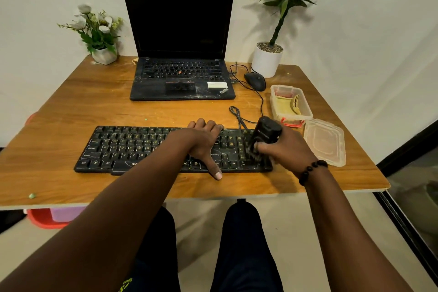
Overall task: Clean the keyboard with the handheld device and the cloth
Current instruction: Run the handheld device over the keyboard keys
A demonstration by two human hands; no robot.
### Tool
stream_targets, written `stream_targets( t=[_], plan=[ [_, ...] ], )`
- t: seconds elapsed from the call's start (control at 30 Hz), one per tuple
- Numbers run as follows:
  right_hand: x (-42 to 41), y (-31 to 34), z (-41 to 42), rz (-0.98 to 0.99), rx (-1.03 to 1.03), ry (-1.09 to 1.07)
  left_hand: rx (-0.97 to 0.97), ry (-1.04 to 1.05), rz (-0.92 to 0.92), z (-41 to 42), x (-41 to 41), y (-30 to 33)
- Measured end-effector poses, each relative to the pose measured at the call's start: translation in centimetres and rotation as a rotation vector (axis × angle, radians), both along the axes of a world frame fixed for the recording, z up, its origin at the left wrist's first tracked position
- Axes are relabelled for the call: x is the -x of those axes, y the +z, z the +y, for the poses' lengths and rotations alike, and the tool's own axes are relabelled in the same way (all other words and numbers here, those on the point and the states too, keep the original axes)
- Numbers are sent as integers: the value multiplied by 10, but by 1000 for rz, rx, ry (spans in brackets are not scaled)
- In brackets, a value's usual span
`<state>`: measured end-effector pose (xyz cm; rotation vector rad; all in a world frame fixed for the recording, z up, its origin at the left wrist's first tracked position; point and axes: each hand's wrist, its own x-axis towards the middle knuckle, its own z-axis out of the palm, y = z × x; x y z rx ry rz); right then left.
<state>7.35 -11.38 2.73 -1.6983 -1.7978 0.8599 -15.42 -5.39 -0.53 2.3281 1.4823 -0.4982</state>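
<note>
A dusty black keyboard lies across the near half of the wooden table. My left hand rests on its right-centre part, fingers over the far edge and thumb at the near edge. My right hand grips a black handheld device, tilted with its brush end down on the number keys at the keyboard's right end. A yellowish cloth lies folded inside a clear plastic box beyond my right hand.
The box's clear lid lies to the right of the keyboard. An open laptop, a wired mouse with its cable, a white flower pot and a tall potted plant stand along the back.
</note>
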Motion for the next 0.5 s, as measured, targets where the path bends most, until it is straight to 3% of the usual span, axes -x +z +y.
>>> stream_targets(
  t=[0.13,0.27,0.37,0.5],
  plan=[
    [7,-7,-4,-84,-8,24,3,3,-4,0,0,0],
    [5,-5,-9,63,18,64,-3,0,1,-1,1,0],
    [13,-17,-11,26,-131,-52,-13,-4,1,-2,0,0],
    [12,-15,-10,21,-63,43,-12,-5,3,-4,0,2]
  ],
)
